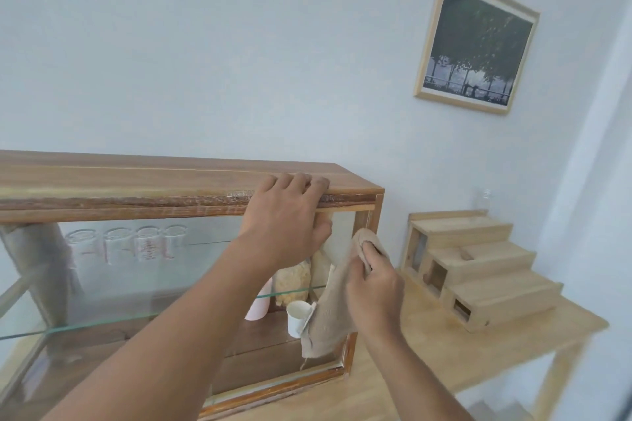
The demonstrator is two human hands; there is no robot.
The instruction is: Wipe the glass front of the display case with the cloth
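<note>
A wooden display case [143,178] with a glass front [136,284] stands on a light wooden table. My left hand [290,215] rests on the case's top front edge near its right end, fingers over the wood and thumb down on the glass side. My right hand [372,287] grips a beige cloth [331,311] and presses it against the glass at the case's right end. The cloth hangs down toward the lower right corner of the frame.
Inside the case are clear glasses [130,243] on a glass shelf, a bag of food [294,280], a pink cup [258,304] and a white cup [297,316]. A stepped wooden stand [478,263] sits on the table [461,345] to the right. A framed picture [477,41] hangs on the wall.
</note>
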